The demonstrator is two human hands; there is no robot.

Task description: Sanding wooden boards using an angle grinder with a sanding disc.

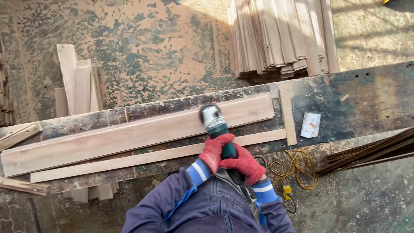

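Gripping a green grinder point(214, 125) on a plank point(129, 133), beside a white packet point(310, 125).

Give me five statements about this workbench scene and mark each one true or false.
1. Both hands wear red gloves. True: the left hand and the right hand are both in red gloves.
2. The hands hold a hammer. False: they grip a green power grinder.
3. The grinder's head sits over the long wooden plank on the bench. True.
4. The yellow cord is coiled on top of the plank. False: it lies on the floor by the bench, to the person's right.
5. A stack of wooden boards lies on the floor beyond the bench. True.
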